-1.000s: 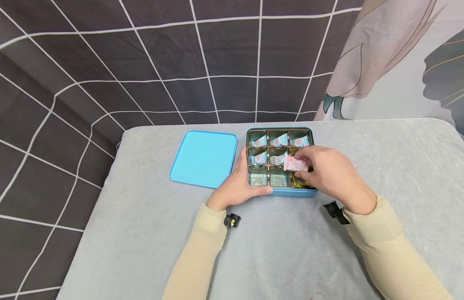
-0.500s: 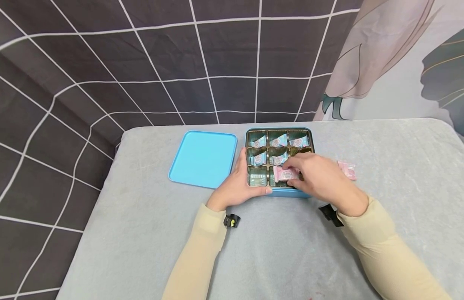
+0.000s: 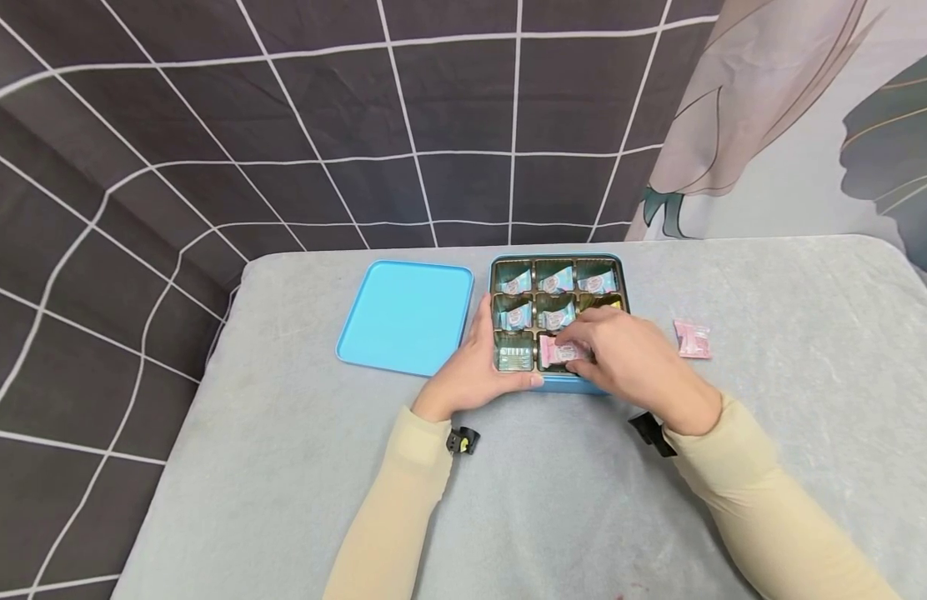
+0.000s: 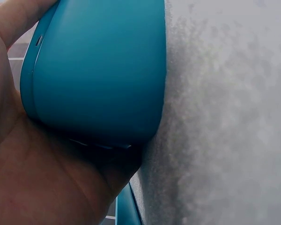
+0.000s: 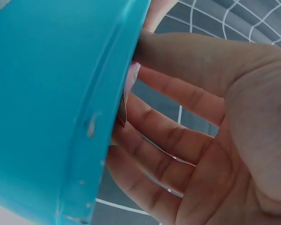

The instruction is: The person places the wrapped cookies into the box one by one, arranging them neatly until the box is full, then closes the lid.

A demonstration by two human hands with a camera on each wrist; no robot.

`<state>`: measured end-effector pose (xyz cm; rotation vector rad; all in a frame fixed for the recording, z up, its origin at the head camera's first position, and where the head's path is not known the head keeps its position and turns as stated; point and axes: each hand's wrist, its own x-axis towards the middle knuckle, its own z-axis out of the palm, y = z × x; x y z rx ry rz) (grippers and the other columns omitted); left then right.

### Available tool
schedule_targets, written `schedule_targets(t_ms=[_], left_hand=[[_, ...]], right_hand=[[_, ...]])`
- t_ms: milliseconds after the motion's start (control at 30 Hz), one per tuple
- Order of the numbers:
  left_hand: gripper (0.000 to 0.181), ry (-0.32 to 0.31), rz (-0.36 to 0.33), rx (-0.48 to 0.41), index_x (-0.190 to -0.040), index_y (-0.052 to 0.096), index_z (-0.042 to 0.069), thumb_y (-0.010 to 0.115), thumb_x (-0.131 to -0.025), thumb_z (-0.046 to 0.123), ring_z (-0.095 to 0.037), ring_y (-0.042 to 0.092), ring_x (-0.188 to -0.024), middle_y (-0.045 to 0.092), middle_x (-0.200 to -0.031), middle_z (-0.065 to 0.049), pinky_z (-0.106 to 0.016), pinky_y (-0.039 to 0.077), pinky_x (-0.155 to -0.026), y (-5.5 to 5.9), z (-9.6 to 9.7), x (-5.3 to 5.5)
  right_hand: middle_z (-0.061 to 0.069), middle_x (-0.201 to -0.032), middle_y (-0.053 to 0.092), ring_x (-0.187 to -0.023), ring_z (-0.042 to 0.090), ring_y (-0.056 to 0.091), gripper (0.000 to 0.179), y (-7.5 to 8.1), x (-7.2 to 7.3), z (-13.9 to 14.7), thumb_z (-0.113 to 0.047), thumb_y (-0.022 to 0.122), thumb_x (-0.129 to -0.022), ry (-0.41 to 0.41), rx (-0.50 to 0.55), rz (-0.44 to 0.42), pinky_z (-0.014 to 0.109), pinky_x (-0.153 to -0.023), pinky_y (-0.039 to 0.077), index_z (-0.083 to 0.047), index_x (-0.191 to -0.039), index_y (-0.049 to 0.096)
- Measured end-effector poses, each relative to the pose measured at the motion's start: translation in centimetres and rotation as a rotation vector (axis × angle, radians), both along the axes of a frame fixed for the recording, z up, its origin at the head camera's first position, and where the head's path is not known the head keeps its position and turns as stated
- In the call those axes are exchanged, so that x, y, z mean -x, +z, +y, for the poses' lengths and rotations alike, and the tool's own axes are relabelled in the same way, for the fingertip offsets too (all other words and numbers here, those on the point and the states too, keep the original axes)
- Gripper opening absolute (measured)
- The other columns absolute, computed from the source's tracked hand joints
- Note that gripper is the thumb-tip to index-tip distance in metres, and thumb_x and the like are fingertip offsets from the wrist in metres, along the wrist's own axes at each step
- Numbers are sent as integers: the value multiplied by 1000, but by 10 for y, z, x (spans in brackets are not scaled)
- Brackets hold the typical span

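A blue box (image 3: 568,384) with a divided gold tray stands on the grey-covered table. My left hand (image 3: 469,371) grips its front left corner, thumb along the front wall and fingers at the left side; the left wrist view shows the palm close against the blue wall (image 4: 98,70). My right hand (image 3: 639,358) pinches a pink-wrapped candy (image 3: 552,350) at the front middle compartment. In the right wrist view the thumb and fingers reach over the rim, with a bit of pink wrapper (image 5: 131,77) showing. Blue-wrapped candies (image 3: 517,317) fill the back row and two middle-row compartments.
A blue lid (image 3: 407,317) lies flat left of the box. Another pink-wrapped candy (image 3: 692,340) rests on the table to the right. Something yellow (image 3: 614,304) shows in the middle right compartment, partly behind my right hand. A dark gridded curtain (image 3: 343,125) hangs behind.
My right hand has moved left and toward me with the pink candy, from the right column to the front middle compartment. The left hand has stayed at the box corner.
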<state>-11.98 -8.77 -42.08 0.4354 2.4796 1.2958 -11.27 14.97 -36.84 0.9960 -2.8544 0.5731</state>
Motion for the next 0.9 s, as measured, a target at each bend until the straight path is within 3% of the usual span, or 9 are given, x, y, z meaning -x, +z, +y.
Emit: schedule_targets(t_ms=[367,700,900], left_hand=[[133,-1,5,-12,-159,-19,16,83,-80,47,-18,6,-152,-11,-168,-1,-44,24,-118,2,0,0],[133,0,23,-26,-159,-17,15,84,-79,45,-16,7,-152,-8,-168,0,-43,24,-118,2,1,0],[133,3,11,-18,-159,-18,12,84,-80,46,-15,4,-152,-9,-168,0,-44,23,-118,2,1,0]], right_hand=[[5,-98,71,-91,26,62,21,-6,0,-6,-1,74,-80,-2,16,30,42,-70,53,-9,-99,78],[7,-95,72,-89,30,60,19,-8,-1,-10,-1,78,-79,9,30,56,43,-80,50,-6,-98,78],[7,-95,73,-88,30,61,17,-8,-3,-12,-4,82,-79,-14,52,48,43,-79,50,-7,-96,78]])
